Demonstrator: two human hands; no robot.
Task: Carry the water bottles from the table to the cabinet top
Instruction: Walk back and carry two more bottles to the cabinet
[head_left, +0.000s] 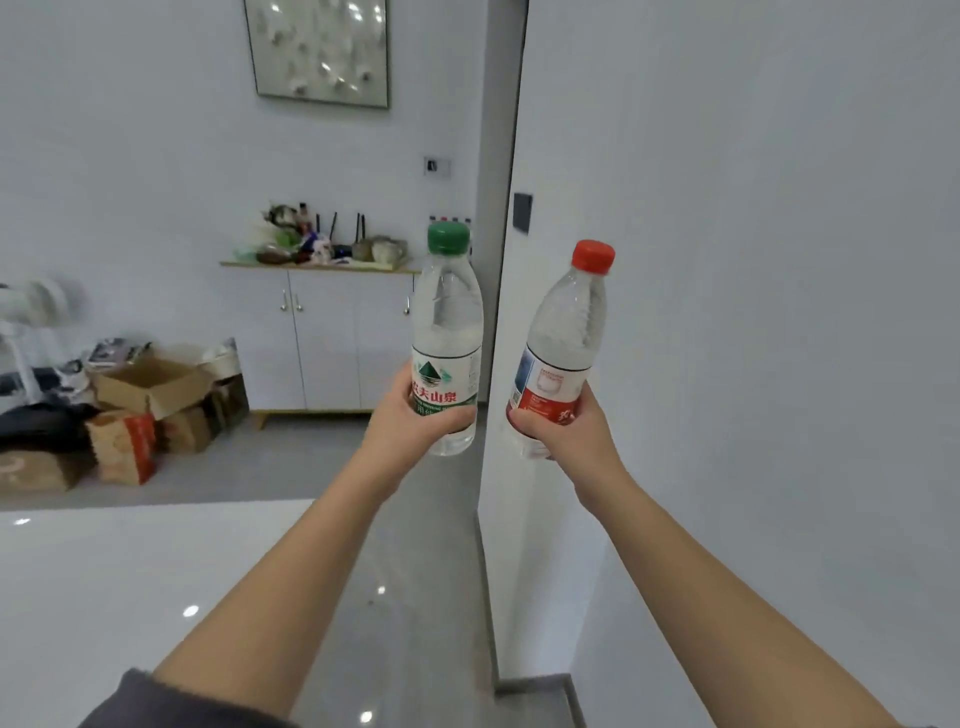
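My left hand grips the lower part of a clear water bottle with a green cap, held upright in the air. A second clear bottle with a red cap and red label is in my right hand, tilted a little to the right. Both arms reach forward at chest height. A white cabinet with a wooden top stands against the far wall, well beyond the bottles; its top is crowded with several small items. The white glossy table lies below my left arm.
Cardboard boxes and bags are piled on the floor left of the cabinet. A white wall corner juts out just right of the green-capped bottle, and a grey floor passage runs between table and wall toward the cabinet.
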